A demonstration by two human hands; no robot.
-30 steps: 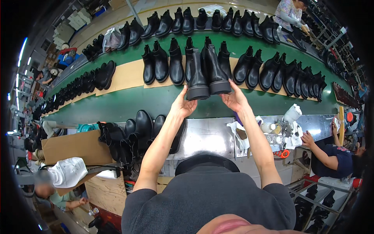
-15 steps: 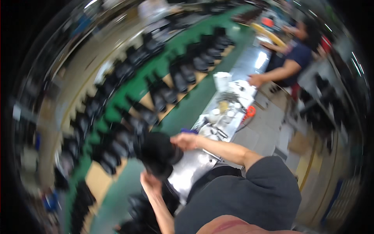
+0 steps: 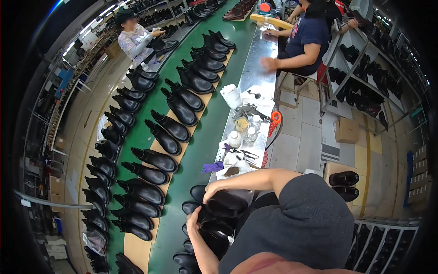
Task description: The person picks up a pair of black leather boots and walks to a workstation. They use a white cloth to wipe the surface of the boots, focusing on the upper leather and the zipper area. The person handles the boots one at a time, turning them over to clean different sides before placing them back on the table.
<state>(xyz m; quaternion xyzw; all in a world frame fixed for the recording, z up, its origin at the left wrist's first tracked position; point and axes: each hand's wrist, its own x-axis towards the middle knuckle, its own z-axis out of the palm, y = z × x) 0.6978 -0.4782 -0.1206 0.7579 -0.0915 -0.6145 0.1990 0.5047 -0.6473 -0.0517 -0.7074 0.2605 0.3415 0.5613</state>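
Observation:
Two black leather boots lie side by side against my body, toes pointing left over the green table [image 3: 182, 182]. My right hand [image 3: 210, 191] is closed around the upper boot [image 3: 228, 199], behind its toe. The fingers of my left hand [image 3: 193, 221] grip the lower boot [image 3: 190, 207] from its near side. Both shafts lie partly in shadow by my shirt. Several more black boots [image 3: 185, 259] crowd below and beside my left forearm, partly hidden by it.
Rows of black boots [image 3: 159, 160] stand on tan boards along the table. A metal bench [image 3: 262, 59] carries bottles [image 3: 235, 139], a purple cloth [image 3: 212, 167] and tools. Co-workers sit at the bench [image 3: 308, 41] and across the table [image 3: 136, 42]. A shoe rack [image 3: 340, 68] stands right.
My hands have lowered the black boots from above the table to beside my body, among other boots. The view has steadied and shifted. The seated co-worker's hand has moved.

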